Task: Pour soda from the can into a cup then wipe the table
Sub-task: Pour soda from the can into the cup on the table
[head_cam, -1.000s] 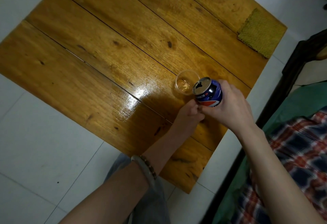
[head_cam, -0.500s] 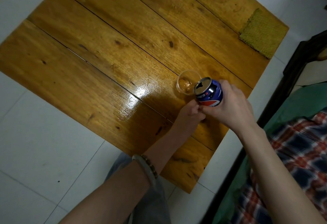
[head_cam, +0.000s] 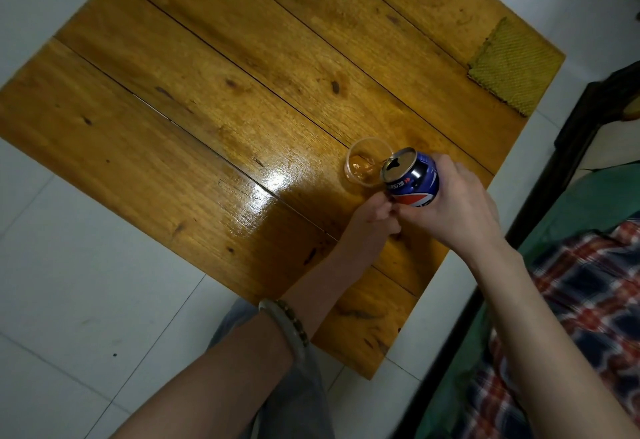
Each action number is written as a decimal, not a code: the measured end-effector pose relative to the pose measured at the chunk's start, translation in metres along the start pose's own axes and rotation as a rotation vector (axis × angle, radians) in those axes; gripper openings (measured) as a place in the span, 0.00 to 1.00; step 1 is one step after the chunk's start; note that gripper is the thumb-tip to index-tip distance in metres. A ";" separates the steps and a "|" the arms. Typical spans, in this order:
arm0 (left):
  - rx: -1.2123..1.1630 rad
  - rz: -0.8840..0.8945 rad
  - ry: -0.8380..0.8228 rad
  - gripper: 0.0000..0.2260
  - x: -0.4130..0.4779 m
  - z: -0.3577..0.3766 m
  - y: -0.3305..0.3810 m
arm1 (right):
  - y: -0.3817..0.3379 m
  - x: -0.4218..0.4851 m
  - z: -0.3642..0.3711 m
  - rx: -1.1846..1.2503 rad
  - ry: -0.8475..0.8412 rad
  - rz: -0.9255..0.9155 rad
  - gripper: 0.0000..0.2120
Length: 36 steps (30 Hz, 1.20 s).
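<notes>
- The pouring step looks to be in hand. The right hand (head_cam: 457,203) is wrapped round a blue, red and white aluminium soda can (head_cam: 412,177), tipped with its open top toward the left.
- The can's top rim sits just over the right edge of a small clear plastic cup (head_cam: 350,175). The cup stands on the varnished wooden plank table (head_cam: 242,92), right of its middle, with a little amber liquid in it.
- No stream is visible between can and cup.
- The left hand (head_cam: 372,220) lies just near of the can with its fingers curled and meets the right thumb. Whether it grips anything cannot be told.
- Next, I judge, the can needs more tilt with its mouth kept above the cup.
- The yellow-green woven cloth (head_cam: 516,68) lies untouched at the far right corner, so wiping is not yet begun.
</notes>
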<state>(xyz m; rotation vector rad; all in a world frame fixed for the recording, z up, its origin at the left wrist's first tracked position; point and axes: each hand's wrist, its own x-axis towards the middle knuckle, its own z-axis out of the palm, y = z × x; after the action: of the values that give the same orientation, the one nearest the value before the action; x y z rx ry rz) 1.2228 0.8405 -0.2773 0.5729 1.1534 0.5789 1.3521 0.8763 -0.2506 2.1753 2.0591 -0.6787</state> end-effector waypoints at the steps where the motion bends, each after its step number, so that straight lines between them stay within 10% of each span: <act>1: -0.022 -0.002 -0.007 0.18 0.000 0.000 -0.001 | 0.000 0.000 0.000 -0.001 0.001 0.000 0.35; 14: -0.154 -0.265 0.091 0.16 0.015 0.012 0.017 | 0.002 -0.001 -0.003 0.019 0.006 -0.033 0.36; 36: -0.254 -0.127 0.007 0.20 0.012 0.005 -0.018 | 0.001 -0.001 -0.008 -0.013 -0.014 -0.065 0.37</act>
<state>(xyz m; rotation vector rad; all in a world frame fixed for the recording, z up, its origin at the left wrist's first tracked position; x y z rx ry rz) 1.2336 0.8354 -0.2962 0.2785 1.0940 0.6071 1.3556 0.8783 -0.2433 2.0991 2.1290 -0.6836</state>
